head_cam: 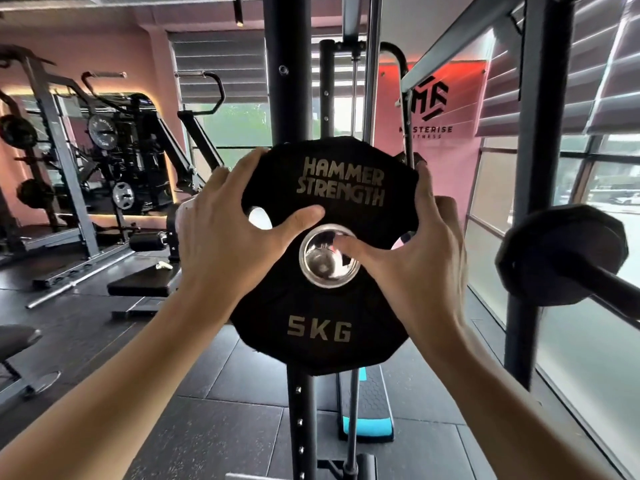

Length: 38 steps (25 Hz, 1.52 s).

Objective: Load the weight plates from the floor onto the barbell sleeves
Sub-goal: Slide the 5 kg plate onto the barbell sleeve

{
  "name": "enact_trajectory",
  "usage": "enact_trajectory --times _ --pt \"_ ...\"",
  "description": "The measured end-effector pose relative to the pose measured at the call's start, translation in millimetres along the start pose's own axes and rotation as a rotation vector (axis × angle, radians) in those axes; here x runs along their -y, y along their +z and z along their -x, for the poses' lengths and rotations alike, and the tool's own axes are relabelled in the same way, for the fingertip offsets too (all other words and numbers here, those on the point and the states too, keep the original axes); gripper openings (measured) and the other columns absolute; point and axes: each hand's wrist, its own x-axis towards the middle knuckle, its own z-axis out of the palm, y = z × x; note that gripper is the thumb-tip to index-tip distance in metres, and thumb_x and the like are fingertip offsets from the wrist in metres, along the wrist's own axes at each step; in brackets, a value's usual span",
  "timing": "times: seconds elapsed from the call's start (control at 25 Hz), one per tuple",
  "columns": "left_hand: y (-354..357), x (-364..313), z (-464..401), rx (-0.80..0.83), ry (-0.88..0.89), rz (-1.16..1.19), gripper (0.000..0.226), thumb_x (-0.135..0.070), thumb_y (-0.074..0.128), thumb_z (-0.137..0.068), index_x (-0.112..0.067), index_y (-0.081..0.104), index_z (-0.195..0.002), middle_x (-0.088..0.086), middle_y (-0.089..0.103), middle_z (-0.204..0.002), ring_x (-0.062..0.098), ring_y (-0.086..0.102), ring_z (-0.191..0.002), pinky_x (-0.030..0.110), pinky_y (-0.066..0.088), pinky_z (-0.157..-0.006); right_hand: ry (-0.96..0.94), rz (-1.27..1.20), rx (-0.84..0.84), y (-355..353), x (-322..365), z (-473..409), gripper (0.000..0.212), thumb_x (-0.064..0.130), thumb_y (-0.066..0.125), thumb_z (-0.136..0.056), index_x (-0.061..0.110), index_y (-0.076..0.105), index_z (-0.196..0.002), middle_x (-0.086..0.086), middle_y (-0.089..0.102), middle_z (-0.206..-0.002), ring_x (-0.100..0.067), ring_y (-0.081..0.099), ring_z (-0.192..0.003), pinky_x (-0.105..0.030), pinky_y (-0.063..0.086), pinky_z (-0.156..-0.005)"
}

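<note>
Black plate (325, 258) marked 5 KG is up at chest height, face toward the camera, in front of a black rack post (287, 74). It's off the floor and held between both hands. Whether its centre hole is already on a bar end, can't tell: the shiny steel ring (329, 256) in the middle shows only reflections.

Left hand (228, 233) grips the plate's left edge, fingers curled over the rim near the top, thumb laid across the face just past a grip hole. Right hand (415, 244) grips the right edge, fingers wrapped behind the rim, thumb tip reaching into the steel ring.

Handling, judged from the look: rigid plate w/ a rubbery coating, so no flex and decent friction for bare skin. At 5 kg it's light enough for 1 hand, but 2 hands at opposite edges keep it square, which matters for lining the hole up w/ a bar end. The grip holes and the faceted rim are the best holds. Steel ring is slick; keep the thumb out of it before sliding on, pinch risk.

Another black plate (561, 254) already sits on a bar (620, 289) at right.
</note>
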Motion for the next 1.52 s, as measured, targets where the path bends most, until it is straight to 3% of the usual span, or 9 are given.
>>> enact_trajectory --times 0.16,0.4,0.64,0.76,1.0,1.12,1.24,1.36,1.52 --pt "10 15 14 0.013 -0.017 0.026 0.086 -0.083 0.063 -0.070 -0.036 0.050 -0.139 -0.009 0.063 -0.112 0.013 0.062 -0.102 0.048 0.052 -0.092 0.000 -0.049 0.057 13 -10 12 0.122 0.070 0.075 -0.056 0.038 0.017 -0.159 0.003 0.047 -0.126 -0.019 0.049 -0.119 -0.033 0.048 -0.090" --pt "27 25 7 -0.011 0.022 0.013 0.088 -0.080 0.067 -0.070 -0.033 0.049 -0.142 -0.005 0.061 -0.113 0.014 0.061 -0.100 0.047 0.054 -0.087 -0.032 -0.098 -0.068 31 -21 15 0.111 0.069 0.069 -0.066 0.030 0.020 -0.159 0.000 0.047 -0.130 -0.023 0.050 -0.122 -0.043 0.049 -0.099" --pt "41 30 0 0.025 0.054 0.027 0.094 -0.078 0.069 -0.070 -0.030 0.045 -0.146 0.000 0.056 -0.119 0.005 0.051 -0.097 0.034 0.046 -0.081 -0.029 -0.154 -0.075 48 -31 10 0.102 0.042 0.079 -0.079 0.020 0.020 -0.160 -0.002 0.047 -0.135 -0.023 0.047 -0.125 -0.042 0.045 -0.105" --pt "51 30 -10 0.080 0.049 0.022 0.092 -0.073 0.071 -0.069 -0.030 0.042 -0.146 0.000 0.053 -0.122 0.008 0.052 -0.102 0.031 0.042 -0.080 -0.009 -0.153 -0.048 55 -39 3 0.101 0.030 0.082 -0.081 0.020 0.019 -0.160 -0.002 0.046 -0.137 -0.022 0.048 -0.126 -0.029 0.042 -0.100" --pt "75 32 -34 0.175 0.038 0.025 0.086 -0.054 0.081 -0.071 -0.010 0.043 -0.134 0.006 0.050 -0.129 0.024 0.048 -0.124 0.032 0.040 -0.098 -0.023 -0.070 -0.002 73 -51 -26 0.100 0.027 0.082 -0.082 0.018 0.020 -0.160 -0.008 0.046 -0.139 -0.026 0.047 -0.124 -0.027 0.040 -0.093" --pt "87 31 -46 0.222 0.126 -0.011 0.094 -0.038 0.084 -0.076 -0.011 0.032 -0.150 0.010 0.043 -0.145 0.028 0.040 -0.138 0.045 0.036 -0.114 -0.070 0.038 0.007 82 -50 -42 0.100 0.026 0.082 -0.081 0.017 0.021 -0.160 -0.010 0.046 -0.142 -0.029 0.046 -0.124 -0.037 0.046 -0.096" --pt "101 31 -60 0.281 0.221 -0.089 0.099 -0.022 0.084 -0.079 -0.009 0.024 -0.157 0.011 0.036 -0.157 0.029 0.029 -0.148 0.042 0.022 -0.122 -0.148 0.151 -0.005 94 -51 -60 0.099 0.019 0.084 -0.079 0.018 0.024 -0.159 -0.010 0.047 -0.140 -0.030 0.048 -0.124 -0.050 0.052 -0.094" --pt "112 35 -74 0.309 0.134 -0.083 0.093 -0.017 0.087 -0.076 -0.005 0.032 -0.150 0.014 0.046 -0.147 0.031 0.040 -0.140 0.041 0.031 -0.115 -0.191 0.225 0.047 103 -50 -78 0.097 0.018 0.084 -0.079 0.022 0.027 -0.158 -0.009 0.045 -0.145 -0.030 0.045 -0.130 -0.053 0.050 -0.098" --pt "125 43 -90 0.340 0.003 -0.056 0.086 -0.017 0.093 -0.067 -0.006 0.038 -0.132 0.017 0.061 -0.119 0.037 0.059 -0.113 0.049 0.049 -0.092 -0.226 0.228 0.169 108 -49 -103 0.096 0.025 0.084 -0.079 0.026 0.028 -0.157 -0.005 0.044 -0.148 -0.029 0.041 -0.135 -0.051 0.044 -0.107"
